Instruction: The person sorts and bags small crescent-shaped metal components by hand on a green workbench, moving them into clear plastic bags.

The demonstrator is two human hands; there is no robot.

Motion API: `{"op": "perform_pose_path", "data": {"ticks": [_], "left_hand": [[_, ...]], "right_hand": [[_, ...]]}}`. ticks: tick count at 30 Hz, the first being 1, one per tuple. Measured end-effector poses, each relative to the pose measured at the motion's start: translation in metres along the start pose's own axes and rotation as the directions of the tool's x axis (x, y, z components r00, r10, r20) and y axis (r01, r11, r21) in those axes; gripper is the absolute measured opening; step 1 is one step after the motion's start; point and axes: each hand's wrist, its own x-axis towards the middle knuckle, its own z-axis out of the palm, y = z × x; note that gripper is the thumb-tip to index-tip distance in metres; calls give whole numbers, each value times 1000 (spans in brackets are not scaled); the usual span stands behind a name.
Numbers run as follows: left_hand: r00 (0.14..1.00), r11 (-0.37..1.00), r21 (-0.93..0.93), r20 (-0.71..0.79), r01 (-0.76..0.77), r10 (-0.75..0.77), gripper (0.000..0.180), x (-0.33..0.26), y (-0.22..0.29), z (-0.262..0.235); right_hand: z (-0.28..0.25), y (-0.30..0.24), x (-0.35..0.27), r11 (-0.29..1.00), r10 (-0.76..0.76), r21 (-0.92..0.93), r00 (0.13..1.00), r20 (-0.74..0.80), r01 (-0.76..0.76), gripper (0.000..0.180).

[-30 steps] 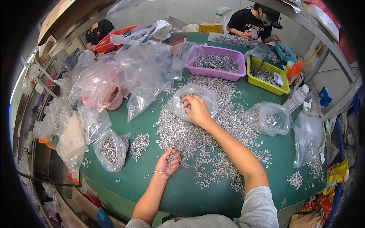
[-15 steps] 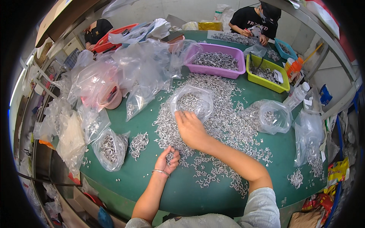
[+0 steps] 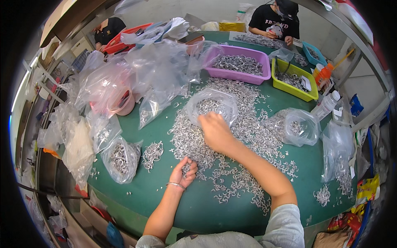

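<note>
A broad pile of small curved silver metal pieces [image 3: 248,132] spreads over the green table [image 3: 198,217]. In its far part sits a clear plastic bag [image 3: 230,108] with its mouth rolled open and more such pieces inside. My right hand [image 3: 216,131] reaches to the bag's near rim, fingers bent downward and closed; what they hold, if anything, is hidden. At the pile's near edge, my left hand [image 3: 185,172] is palm up, fingers curled round a small handful of the metal pieces [image 3: 186,168].
Behind the pile stand a purple basin [image 3: 236,75] and a yellow-green basin [image 3: 294,90], both holding metal pieces. Filled bags flank it: one at left [image 3: 121,160], one at right [image 3: 304,127]. Clear bags [image 3: 159,70] heap at the far left. Two people work across the table.
My right hand has shifted slightly right, its fingers now more bunched at the bag's rim. The left hand stays nearly in place, still curled round its pieces. The view has turned slightly.
</note>
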Motion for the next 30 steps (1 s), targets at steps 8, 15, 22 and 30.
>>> {"op": "perform_pose_path", "data": {"ticks": [8,15,22,30], "left_hand": [[1000,1000,15,-6,-7,7,26,-1,1,0],[999,1000,-18,30,11,-11,24,1,0,-3],[999,1000,6,37,14,-14,25,4,-2,-1],[1000,999,47,-20,-3,4,26,2,-1,3]], "right_hand": [[-12,34,42,885,115,393,934,339,-251,31],[-28,29,48,905,368,155,912,179,-396,30],[-10,43,43,968,90,212,975,204,-134,37],[29,-6,5,887,-60,-446,989,136,115,59]]}}
